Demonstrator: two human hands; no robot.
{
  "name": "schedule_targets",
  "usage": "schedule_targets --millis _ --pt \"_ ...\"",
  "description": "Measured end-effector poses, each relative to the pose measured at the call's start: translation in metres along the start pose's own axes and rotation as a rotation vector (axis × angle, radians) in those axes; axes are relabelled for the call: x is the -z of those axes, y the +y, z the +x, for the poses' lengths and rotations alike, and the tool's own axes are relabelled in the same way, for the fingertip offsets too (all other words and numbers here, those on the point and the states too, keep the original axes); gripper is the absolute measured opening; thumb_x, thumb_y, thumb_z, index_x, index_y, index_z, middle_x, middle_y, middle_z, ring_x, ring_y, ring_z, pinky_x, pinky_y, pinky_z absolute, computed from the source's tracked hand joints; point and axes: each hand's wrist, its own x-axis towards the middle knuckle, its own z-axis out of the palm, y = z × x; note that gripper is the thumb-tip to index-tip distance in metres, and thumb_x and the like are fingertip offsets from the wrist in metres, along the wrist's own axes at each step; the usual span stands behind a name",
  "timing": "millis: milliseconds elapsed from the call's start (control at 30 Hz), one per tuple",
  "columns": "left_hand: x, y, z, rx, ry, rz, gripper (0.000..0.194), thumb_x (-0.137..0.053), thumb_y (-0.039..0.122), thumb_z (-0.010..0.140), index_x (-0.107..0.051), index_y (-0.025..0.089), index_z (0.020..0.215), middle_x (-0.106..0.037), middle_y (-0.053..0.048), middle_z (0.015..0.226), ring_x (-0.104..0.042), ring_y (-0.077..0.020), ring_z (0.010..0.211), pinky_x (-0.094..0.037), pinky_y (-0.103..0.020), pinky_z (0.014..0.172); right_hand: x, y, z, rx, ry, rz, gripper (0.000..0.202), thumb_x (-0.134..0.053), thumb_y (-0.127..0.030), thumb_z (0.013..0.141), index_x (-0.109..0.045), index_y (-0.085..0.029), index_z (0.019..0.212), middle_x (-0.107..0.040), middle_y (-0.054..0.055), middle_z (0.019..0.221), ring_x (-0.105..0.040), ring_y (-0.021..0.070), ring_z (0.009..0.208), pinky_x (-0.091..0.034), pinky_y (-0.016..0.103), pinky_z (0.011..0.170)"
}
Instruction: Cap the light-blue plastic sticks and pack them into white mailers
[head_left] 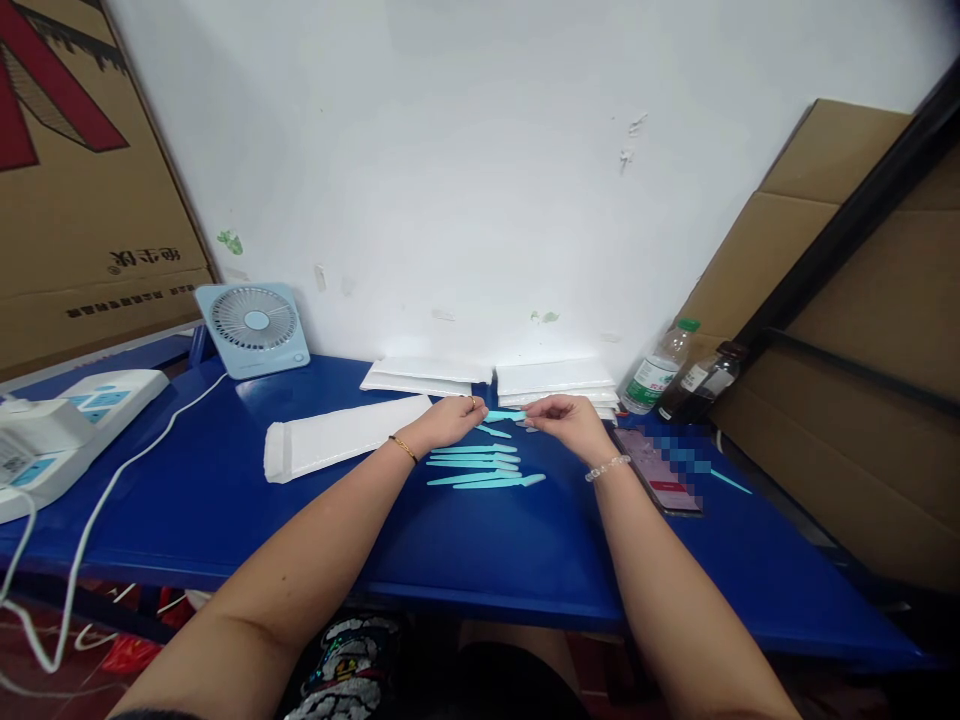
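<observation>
Between my left hand (453, 420) and my right hand (570, 424) is a turquoise eyebrow razor (504, 415), pinched at its two ends by the fingertips. Just under it another turquoise razor (495, 431) lies partly hidden by my left hand. Nearer to me, several more eyebrow razors (480, 462) lie side by side on the blue table (495, 550), handles to the left and pale blade ends to the right. A long white padded mailer (322, 440) rests on the table to the left of my left hand.
Stacked white mailers (427, 375) stand against the wall. At the right are a phone (660, 480), a water bottle (660, 370), a dark bottle (701, 385) and a lone turquoise razor (731, 482). A small fan (255, 325) and a power strip (112, 390) occupy the left.
</observation>
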Motion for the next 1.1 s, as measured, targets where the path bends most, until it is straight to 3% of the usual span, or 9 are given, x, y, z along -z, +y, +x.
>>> schedule_targets --millis 100,233,267,400,533,733,900,1000,1100 --pt "-0.003 -0.002 0.001 -0.038 -0.040 0.070 0.044 -0.028 0.047 0.092 -0.059 0.019 0.077 -0.057 -0.001 0.071 -0.052 -0.0151 0.068 -0.038 -0.025 0.064 0.002 0.000 -0.001 -0.052 -0.083 0.009 0.027 -0.080 -0.035 0.056 -0.070 -0.016 0.073 -0.072 0.007 0.086 -0.066 0.0189 0.076 -0.053 0.034 0.074" --pt "-0.010 -0.007 0.002 -0.056 -0.018 0.330 0.037 -0.034 0.040 0.092 -0.065 0.020 0.092 -0.061 -0.006 0.088 -0.056 -0.0193 0.086 -0.040 -0.028 0.075 0.010 0.013 0.000 -0.151 -0.355 -0.104 0.032 -0.077 -0.038 0.059 -0.070 -0.015 0.080 -0.071 0.005 0.079 -0.064 0.0173 0.072 -0.051 0.031 0.070" --pt "-0.011 -0.008 0.002 -0.044 -0.013 0.388 0.033 -0.037 0.037 0.091 -0.065 0.022 0.098 -0.060 -0.007 0.093 -0.056 -0.0199 0.089 -0.041 -0.029 0.076 0.013 0.018 0.001 -0.154 -0.350 -0.186 0.031 -0.074 -0.039 0.062 -0.070 -0.015 0.083 -0.070 0.004 0.076 -0.063 0.0165 0.070 -0.050 0.029 0.067" --pt "-0.014 -0.009 0.001 -0.019 -0.023 0.515 0.027 -0.048 0.031 0.085 -0.064 0.025 0.106 -0.059 -0.007 0.106 -0.054 -0.0223 0.100 -0.040 -0.031 0.081 0.018 0.040 0.006 -0.050 -0.137 -0.649 0.021 -0.066 -0.030 0.070 -0.069 -0.018 0.086 -0.066 0.003 0.079 -0.058 0.0144 0.067 -0.044 0.026 0.064" --pt "-0.013 -0.009 0.003 -0.017 -0.017 0.539 0.020 -0.051 0.031 0.084 -0.067 0.022 0.092 -0.061 -0.007 0.102 -0.054 -0.0225 0.100 -0.039 -0.031 0.083 0.011 0.044 0.010 -0.068 -0.175 -0.938 0.012 -0.061 -0.024 0.072 -0.068 -0.018 0.078 -0.066 0.004 0.074 -0.058 0.0153 0.068 -0.041 0.024 0.063" --pt "-0.014 -0.012 0.005 -0.090 0.007 0.513 0.022 -0.046 0.030 0.087 -0.064 0.018 0.083 -0.064 -0.009 0.088 -0.057 -0.0228 0.089 -0.037 -0.034 0.081 -0.011 0.027 0.009 -0.139 -0.150 -1.249 0.014 -0.059 -0.026 0.070 -0.067 -0.015 0.073 -0.067 0.013 0.077 -0.062 0.0238 0.074 -0.040 0.028 0.059" --pt "-0.016 -0.008 0.004 -0.098 0.049 0.494 0.025 -0.043 0.029 0.088 -0.063 0.017 0.079 -0.063 -0.009 0.083 -0.057 -0.0224 0.087 -0.036 -0.033 0.080 -0.008 0.024 0.005 -0.205 -0.139 -1.184 0.009 -0.061 -0.025 0.066 -0.064 -0.017 0.069 -0.066 0.011 0.078 -0.062 0.0218 0.071 -0.041 0.027 0.057" --pt "-0.017 -0.004 0.005 -0.082 0.113 0.328 0.024 -0.042 0.029 0.088 -0.061 0.018 0.081 -0.063 -0.007 0.085 -0.057 -0.0200 0.082 -0.039 -0.030 0.074 0.002 0.026 0.003 -0.128 -0.151 -0.927 0.003 -0.060 -0.021 0.065 -0.061 -0.018 0.065 -0.065 0.004 0.072 -0.059 0.0167 0.067 -0.042 0.025 0.060" --pt "-0.017 0.001 0.007 -0.028 0.201 0.081 0.027 -0.038 0.035 0.089 -0.059 0.018 0.085 -0.061 -0.004 0.080 -0.054 -0.0160 0.072 -0.038 -0.026 0.064 0.009 0.026 0.004 -0.085 -0.039 -0.573 0.010 -0.058 -0.027 0.070 -0.062 -0.018 0.072 -0.060 0.000 0.064 -0.056 0.0132 0.059 -0.043 0.025 0.058"
